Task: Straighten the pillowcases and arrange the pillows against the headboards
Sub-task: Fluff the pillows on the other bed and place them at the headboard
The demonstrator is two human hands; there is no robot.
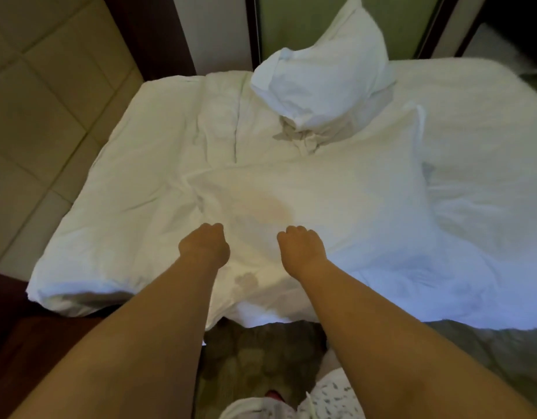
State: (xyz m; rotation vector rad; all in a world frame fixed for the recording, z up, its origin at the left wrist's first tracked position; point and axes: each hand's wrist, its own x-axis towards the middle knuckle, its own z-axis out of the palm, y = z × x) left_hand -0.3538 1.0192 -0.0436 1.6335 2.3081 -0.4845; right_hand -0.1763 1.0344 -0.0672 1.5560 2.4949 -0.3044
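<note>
A flat white pillow [345, 195] with a faint brownish stain lies across the bed in front of me. My left hand [205, 246] and my right hand [302, 251] sit side by side on its near part, fingers curled down into the pillowcase as if gripping the fabric. A second white pillow [324, 77], crumpled and with a loose case end, stands tilted at the far side of the bed. The beige padded headboard [43, 95] runs along the left.
A rumpled white duvet [134, 207] covers the bed and spreads far to the right. Behind the bed are a green panel [291, 25] and dark wooden frames. Patterned carpet [261, 358] lies at my feet.
</note>
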